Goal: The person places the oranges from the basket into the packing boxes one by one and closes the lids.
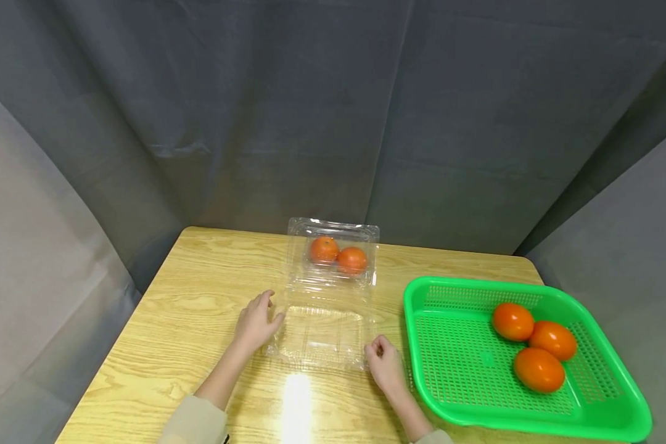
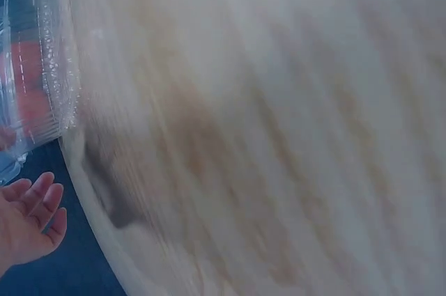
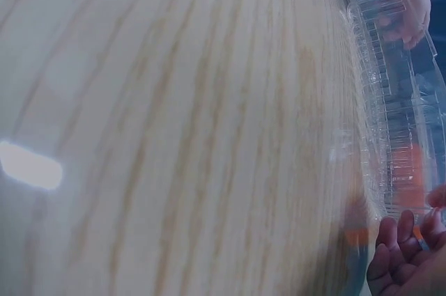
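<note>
Left hand: The person's left hand (image 1: pixel 255 322) lies at the left edge of the clear plastic clamshell container's near half (image 1: pixel 323 338), fingers loose and slightly spread, thumb turned in toward the rim; it grips nothing, and whether the thumb touches the plastic cannot be told.

Right hand: Opposite, the right hand (image 1: pixel 387 365) sits at the near right corner of the same half, fingers curled toward the thumb; whether they pinch the clear rim cannot be told.

Container: The clamshell stands unfolded in the middle of the table, one half near, the other far, the near half between the two hands.

Fruit in the plastic: Two round orange-red fruits, one at left (image 1: pixel 324 249) and one at right (image 1: pixel 352 261), lie side by side in the far half (image 1: pixel 302 274).

Basket: On the right stands a bright green plastic mesh basket (image 1: pixel 455 345), near the right hand.

Fruit in the basket: Three smooth, oval orange-red fruits (image 1: pixel 539 370) cluster toward its right side.

Table: A pale yellow wood-grain tabletop (image 1: pixel 200 290) carries it all, a bright patch of glare (image 1: pixel 296 401) at the near side.

Backdrop: Dark grey cloth (image 1: pixel 244 111) hangs beyond the far edge.

Sleeves: A light beige cuff (image 1: pixel 195 422) shows on the left forearm.
</note>
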The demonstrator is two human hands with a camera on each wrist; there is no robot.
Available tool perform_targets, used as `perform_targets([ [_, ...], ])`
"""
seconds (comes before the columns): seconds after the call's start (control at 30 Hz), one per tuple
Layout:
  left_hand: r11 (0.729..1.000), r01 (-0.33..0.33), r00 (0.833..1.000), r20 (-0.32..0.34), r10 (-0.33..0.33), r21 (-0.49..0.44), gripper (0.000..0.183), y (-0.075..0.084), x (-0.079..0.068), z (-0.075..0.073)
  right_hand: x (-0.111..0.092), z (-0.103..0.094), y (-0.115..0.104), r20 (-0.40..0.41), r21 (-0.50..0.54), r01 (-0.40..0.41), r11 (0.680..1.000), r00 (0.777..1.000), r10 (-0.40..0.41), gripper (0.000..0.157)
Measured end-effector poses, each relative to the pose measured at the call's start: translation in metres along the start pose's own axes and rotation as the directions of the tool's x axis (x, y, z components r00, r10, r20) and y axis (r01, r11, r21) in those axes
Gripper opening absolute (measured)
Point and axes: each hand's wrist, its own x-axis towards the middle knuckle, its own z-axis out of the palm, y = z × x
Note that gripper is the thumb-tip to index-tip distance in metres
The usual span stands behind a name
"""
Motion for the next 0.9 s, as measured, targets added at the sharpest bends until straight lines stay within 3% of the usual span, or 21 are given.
perform_targets([
  [0.1,0.992,-0.039,0.999,0.005,0.038,0.123,0.057,0.000,-0.010,-0.003,0.000,0.000,0.000,-0.006,0.001,0.005,1.000,1.000,-0.004,0.015],
  [0.23,0.978,-0.044,0.998,0.052,0.034,0.202,0.057,0.003,-0.020,-0.006,-0.001,0.000,-0.001,-0.007,-0.001,0.007,1.000,1.000,-0.007,0.014],
  [0.53,0.972,-0.036,0.995,0.100,0.013,0.231,0.038,0.002,-0.024,0.003,0.000,-0.001,-0.001,0.017,-0.018,-0.019,1.000,1.000,0.019,0.014],
  [0.9,0.977,-0.035,0.994,0.106,0.013,0.210,0.036,0.003,-0.024,0.005,0.001,-0.005,-0.006,0.013,-0.096,0.006,0.995,1.000,-0.005,0.013],
])
